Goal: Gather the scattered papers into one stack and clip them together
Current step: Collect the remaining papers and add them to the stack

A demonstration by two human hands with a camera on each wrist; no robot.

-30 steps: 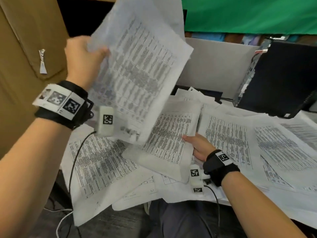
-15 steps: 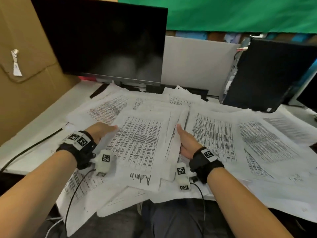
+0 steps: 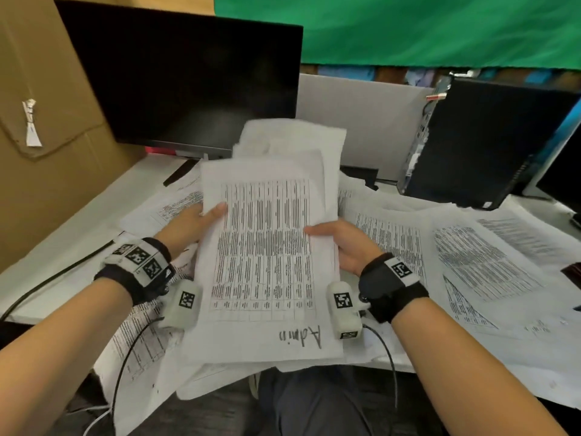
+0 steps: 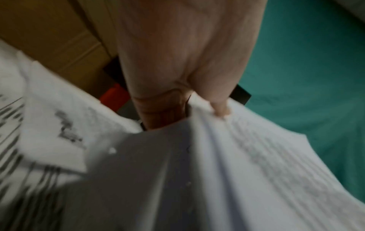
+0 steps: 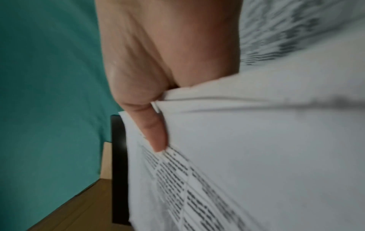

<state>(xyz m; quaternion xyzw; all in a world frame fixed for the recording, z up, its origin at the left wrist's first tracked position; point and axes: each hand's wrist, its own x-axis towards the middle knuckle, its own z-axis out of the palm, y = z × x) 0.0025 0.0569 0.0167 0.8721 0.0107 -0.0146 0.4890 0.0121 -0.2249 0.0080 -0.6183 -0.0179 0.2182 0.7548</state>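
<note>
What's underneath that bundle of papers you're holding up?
Under the bundle, held by the left hand and right hand, more printed sheets cover the desk. Anything directly beneath is hidden.

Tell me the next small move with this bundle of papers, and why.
Probably tap the bundle on edge to square it. The left hand and right hand grip its sides, but sheets poke out unevenly at the top, and loose papers on the desk remain to add.
</note>
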